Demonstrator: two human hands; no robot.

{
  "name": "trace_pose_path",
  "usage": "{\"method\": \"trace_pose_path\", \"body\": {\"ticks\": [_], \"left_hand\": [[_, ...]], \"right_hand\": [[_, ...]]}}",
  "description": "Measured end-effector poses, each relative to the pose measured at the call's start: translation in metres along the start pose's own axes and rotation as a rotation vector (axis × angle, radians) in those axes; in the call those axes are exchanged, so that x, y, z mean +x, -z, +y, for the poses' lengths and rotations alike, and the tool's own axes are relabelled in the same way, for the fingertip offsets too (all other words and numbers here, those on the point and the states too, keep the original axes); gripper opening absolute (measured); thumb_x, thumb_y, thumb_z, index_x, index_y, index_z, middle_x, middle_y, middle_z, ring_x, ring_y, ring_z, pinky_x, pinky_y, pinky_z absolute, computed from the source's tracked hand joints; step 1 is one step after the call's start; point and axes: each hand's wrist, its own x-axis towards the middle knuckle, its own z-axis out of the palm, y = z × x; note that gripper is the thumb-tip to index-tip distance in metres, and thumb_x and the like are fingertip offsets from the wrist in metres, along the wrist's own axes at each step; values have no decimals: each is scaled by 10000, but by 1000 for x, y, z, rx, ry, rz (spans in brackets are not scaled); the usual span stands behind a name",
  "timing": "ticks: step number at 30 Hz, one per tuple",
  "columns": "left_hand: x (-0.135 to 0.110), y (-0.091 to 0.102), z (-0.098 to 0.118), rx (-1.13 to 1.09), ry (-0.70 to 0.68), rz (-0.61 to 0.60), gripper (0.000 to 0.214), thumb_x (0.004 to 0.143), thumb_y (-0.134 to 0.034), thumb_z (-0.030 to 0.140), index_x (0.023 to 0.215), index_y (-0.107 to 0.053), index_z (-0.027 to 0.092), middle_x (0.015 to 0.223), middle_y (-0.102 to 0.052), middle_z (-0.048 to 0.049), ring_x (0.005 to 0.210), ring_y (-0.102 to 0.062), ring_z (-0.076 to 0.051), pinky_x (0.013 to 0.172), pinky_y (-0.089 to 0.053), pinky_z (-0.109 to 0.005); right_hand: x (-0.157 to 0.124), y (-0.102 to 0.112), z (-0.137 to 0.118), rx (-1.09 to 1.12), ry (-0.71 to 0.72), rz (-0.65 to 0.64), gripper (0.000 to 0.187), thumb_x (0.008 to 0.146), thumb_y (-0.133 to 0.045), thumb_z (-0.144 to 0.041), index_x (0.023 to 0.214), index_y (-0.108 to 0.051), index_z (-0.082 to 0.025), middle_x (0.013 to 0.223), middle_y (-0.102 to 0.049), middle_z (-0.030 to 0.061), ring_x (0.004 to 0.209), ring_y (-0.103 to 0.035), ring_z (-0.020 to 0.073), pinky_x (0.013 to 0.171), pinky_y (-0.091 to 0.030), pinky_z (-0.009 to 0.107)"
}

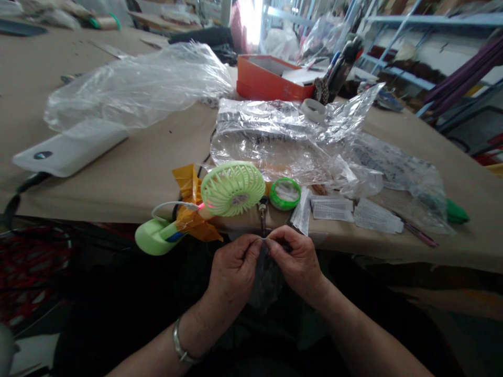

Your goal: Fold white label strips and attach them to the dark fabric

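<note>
At the table's front edge my left hand [237,262] and my right hand [293,259] meet, thumbs and forefingers pinched together. Something tiny and pale is between the fingertips, too small to name. Just beyond them a thin metal rod-like tool [263,217] points toward me from the edge. Below and between my hands hangs a translucent plastic sheet or bag [267,285], dim in shadow. To the left a light green handheld fan [233,189] is fixed with orange tape [198,224]. A green-rimmed round container [285,193] lies right of the rod.
Printed paper strips [333,208] and a pinkish pen-like tool [420,234] lie along the right edge. Clear plastic bags [271,144] and a tape roll [313,110] spread behind. An orange box [255,78] stands farther back; a white corded device [73,149] is left.
</note>
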Motion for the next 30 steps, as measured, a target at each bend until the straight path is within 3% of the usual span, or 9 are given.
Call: {"method": "trace_pose_path", "body": {"ticks": [11,18,20,22,25,27,30], "left_hand": [[3,-2,0,31,-45,-9,159,797,-550,191,688,-663,212,608,-637,41,568,-550,-119,561,-407,-199],[-10,6,-5,-45,41,-56,160,787,-573,226,665,-677,214,554,-608,39,527,-543,-120,511,-409,-191],[-11,6,-14,-47,92,-79,164,777,-577,248,656,-682,212,542,-612,36,508,-541,-127,490,-418,-195],[-10,5,-27,-52,122,-102,194,792,-556,301,699,-704,217,596,-669,20,568,-601,-154,528,-463,-209],[-6,1,-48,-27,158,-129,222,760,-584,329,881,-735,219,902,-761,-29,883,-675,-236,817,-510,-299],[-5,-2,-58,22,188,-125,275,739,-596,331,947,-729,210,1015,-748,-54,987,-657,-264,917,-475,-351],[-8,-3,-66,62,212,-150,276,751,-577,321,959,-723,212,1016,-746,-57,982,-659,-262,922,-474,-360]], "right_hand": [[2,-4,4,101,-81,41,122,809,-577,-245,712,-595,-172,609,-562,-24,570,-516,102,556,-430,212],[-24,5,-2,181,-157,-62,95,840,-585,-264,858,-615,-176,623,-601,-25,541,-560,97,528,-450,195],[-24,17,-9,63,-43,-78,93,858,-560,-238,798,-600,-179,598,-583,-32,521,-544,89,510,-434,187],[-13,32,-18,-136,162,-51,114,864,-548,-201,763,-595,-180,627,-579,-24,560,-544,91,554,-444,195],[19,54,-28,-467,414,30,134,890,-505,-177,915,-637,-174,844,-626,44,809,-583,151,757,-484,273],[42,62,-28,-708,472,47,219,887,-532,-236,1067,-635,-165,1079,-617,105,1077,-513,242,953,-426,400],[64,63,-20,-898,434,-28,342,864,-575,-338,1171,-602,-189,1293,-524,122,1252,-378,311,1048,-328,509]]}}
